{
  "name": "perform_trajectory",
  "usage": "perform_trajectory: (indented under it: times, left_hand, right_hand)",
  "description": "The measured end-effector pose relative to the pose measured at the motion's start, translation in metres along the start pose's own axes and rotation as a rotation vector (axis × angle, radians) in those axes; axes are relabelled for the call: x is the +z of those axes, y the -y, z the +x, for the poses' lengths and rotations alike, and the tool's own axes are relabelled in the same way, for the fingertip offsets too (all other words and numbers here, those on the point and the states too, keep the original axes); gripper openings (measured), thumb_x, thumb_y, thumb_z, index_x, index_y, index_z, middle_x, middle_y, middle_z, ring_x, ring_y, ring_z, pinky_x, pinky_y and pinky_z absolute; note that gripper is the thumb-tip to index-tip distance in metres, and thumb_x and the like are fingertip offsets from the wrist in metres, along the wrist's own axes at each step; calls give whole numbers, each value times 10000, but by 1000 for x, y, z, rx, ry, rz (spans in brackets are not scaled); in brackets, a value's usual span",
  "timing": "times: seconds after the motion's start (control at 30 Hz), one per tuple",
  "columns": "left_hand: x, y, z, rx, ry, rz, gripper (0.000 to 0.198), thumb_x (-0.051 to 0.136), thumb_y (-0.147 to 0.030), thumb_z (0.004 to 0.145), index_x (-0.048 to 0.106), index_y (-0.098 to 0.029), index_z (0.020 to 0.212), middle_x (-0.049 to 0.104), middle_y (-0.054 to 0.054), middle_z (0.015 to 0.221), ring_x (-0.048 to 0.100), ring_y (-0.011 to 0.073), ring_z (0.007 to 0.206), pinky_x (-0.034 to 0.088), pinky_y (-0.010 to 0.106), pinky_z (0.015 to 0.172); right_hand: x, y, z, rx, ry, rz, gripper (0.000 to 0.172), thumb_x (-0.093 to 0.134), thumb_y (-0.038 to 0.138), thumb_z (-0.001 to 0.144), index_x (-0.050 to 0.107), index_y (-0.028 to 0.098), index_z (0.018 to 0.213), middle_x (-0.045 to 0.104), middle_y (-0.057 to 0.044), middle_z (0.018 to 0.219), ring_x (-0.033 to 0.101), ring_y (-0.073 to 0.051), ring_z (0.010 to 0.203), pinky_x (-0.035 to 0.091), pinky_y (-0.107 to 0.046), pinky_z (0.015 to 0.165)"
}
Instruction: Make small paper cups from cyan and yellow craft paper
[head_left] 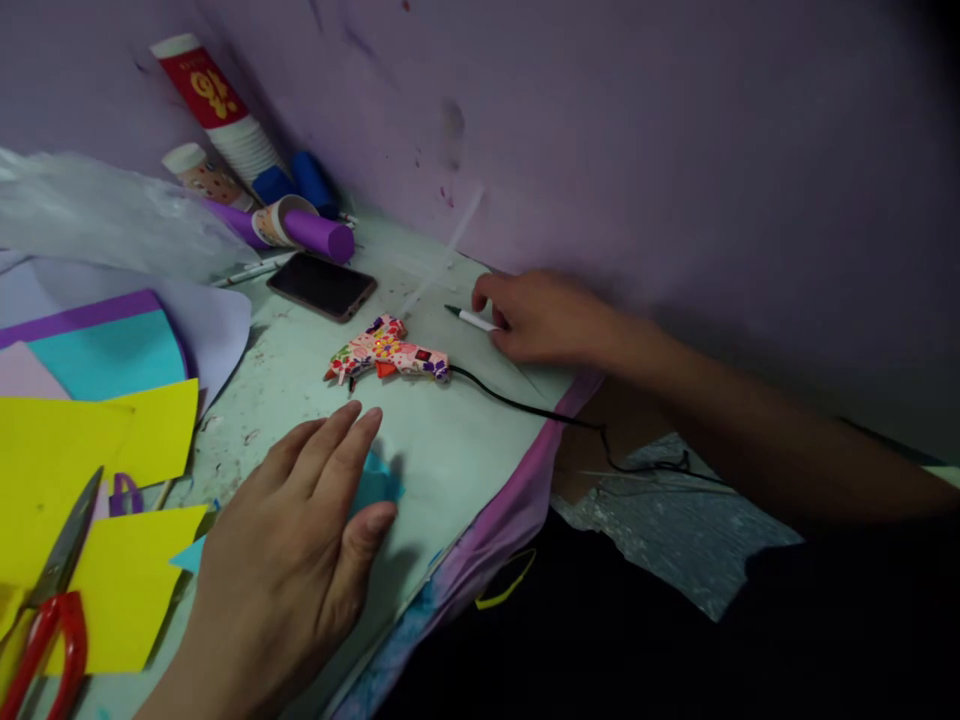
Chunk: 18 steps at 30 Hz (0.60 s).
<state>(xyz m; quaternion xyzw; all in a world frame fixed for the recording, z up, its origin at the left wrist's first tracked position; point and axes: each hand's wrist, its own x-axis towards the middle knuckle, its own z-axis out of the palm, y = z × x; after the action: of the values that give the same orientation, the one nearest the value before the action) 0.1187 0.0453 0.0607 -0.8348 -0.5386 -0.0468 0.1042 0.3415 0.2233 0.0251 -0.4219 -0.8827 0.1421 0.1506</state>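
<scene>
1. Curling at the white pen [474, 319], the right hand [551, 315] is narrowly parted; whether it grips, I cannot tell.
2. The left hand [289, 530] is spread, palm down, over blue paper [379, 485].
3. The white pen is near the glue gun [386, 347].

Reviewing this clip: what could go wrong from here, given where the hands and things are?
1. The glue gun's black cord runs off the table edge near the right forearm; a snag might drag the gun along.
2. The gun's nozzle lies close to the left hand's fingertips. Whether it is hot cannot be seen, but if so, a burn seems possible.
3. The left hand covers part of the blue paper, so shifting could crease it.
</scene>
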Motion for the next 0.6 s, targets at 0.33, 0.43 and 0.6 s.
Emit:
perform_trajectory:
  times: [0.33,0.43,0.6]
  left_hand:
    - [2,1,2,26,3,10,516,263,-346,928,396,-70,1343,530,158,1288,483,319,1115,397,414,871]
    - [3,3,2,25,10,2,520,266,-333,917,381,-83,1358,525,160,1295,485,332,1111,392,442,875]
    - [3,4,0,6,19,-49,533,271,-325,900,352,-136,1392,523,145,1307,492,341,1127,408,474,851]
  right_hand:
    - [-16,39,-53,89,354,1814,301,392,118,770,659,151,906,547,24,649,528,-101,521,469,-234,453]
    - [6,47,-55,-28,455,1958,380,534,53,695,602,150,1057,528,51,713,551,-83,573,529,-233,536]
    - [31,62,-45,19,321,1644,175,540,199,867,585,122,1017,507,54,641,548,-69,515,495,-207,502]
